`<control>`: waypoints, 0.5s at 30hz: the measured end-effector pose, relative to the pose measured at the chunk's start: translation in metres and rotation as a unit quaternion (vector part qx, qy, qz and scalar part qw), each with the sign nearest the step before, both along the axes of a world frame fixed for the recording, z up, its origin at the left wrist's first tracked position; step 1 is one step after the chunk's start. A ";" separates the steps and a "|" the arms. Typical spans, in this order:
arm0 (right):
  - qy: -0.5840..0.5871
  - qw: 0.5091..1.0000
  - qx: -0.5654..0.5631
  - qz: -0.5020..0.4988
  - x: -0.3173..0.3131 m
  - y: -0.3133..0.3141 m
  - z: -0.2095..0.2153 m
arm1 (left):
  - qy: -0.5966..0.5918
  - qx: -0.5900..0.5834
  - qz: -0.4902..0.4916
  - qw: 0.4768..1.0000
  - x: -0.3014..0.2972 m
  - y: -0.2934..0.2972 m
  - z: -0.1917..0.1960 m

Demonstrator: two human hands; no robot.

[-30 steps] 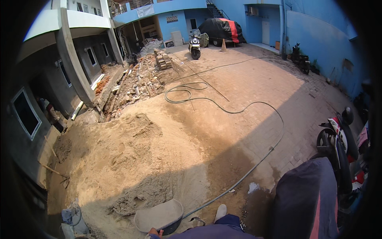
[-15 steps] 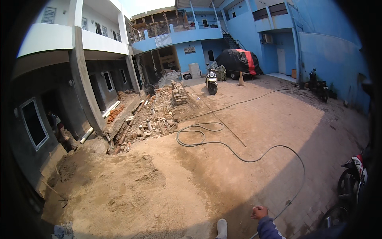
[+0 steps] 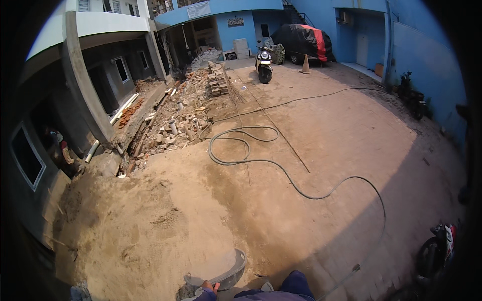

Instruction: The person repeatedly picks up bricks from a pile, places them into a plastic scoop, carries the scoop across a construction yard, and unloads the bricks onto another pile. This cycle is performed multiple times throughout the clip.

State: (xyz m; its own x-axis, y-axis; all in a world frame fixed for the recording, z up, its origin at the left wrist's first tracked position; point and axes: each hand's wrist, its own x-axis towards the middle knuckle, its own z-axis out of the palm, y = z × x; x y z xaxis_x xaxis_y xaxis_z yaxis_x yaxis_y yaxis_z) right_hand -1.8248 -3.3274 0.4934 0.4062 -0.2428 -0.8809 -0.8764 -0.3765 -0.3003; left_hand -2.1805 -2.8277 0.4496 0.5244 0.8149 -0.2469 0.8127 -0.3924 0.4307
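My left hand (image 3: 210, 288) shows at the bottom edge, its fingers curled on the near rim of a shallow grey pan (image 3: 217, 267) that rests on the sand pile (image 3: 145, 226). A blue sleeve covers the wrist. My right hand is out of view. My knee in dark blue trousers (image 3: 295, 286) and the tip of a light shoe (image 3: 266, 287) lie just right of the pan.
A long hose (image 3: 261, 163) loops over the paved yard. Brick rubble (image 3: 175, 125) and stacked bricks (image 3: 217, 83) lie at the left by a concrete column (image 3: 83, 80). A scooter (image 3: 263, 64), a covered car (image 3: 301, 42) and a cone (image 3: 305, 64) stand far off. A motorcycle (image 3: 437, 253) is parked near right.
The view has swung down and left. The grey pan is back in view at the bottom edge, now with my left hand on its rim; the hand seen at lower right is gone.
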 end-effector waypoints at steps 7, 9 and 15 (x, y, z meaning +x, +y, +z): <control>0.051 0.998 -0.012 -0.016 0.158 0.090 -0.043 | -0.005 0.018 0.082 0.996 0.180 0.097 -0.009; 0.051 0.999 -0.014 -0.011 0.232 0.118 -0.068 | 0.016 -0.006 0.109 0.994 0.238 0.122 -0.018; -0.037 0.999 0.036 -0.004 0.531 0.280 -0.095 | 0.174 -0.002 0.097 0.980 0.366 0.178 -0.018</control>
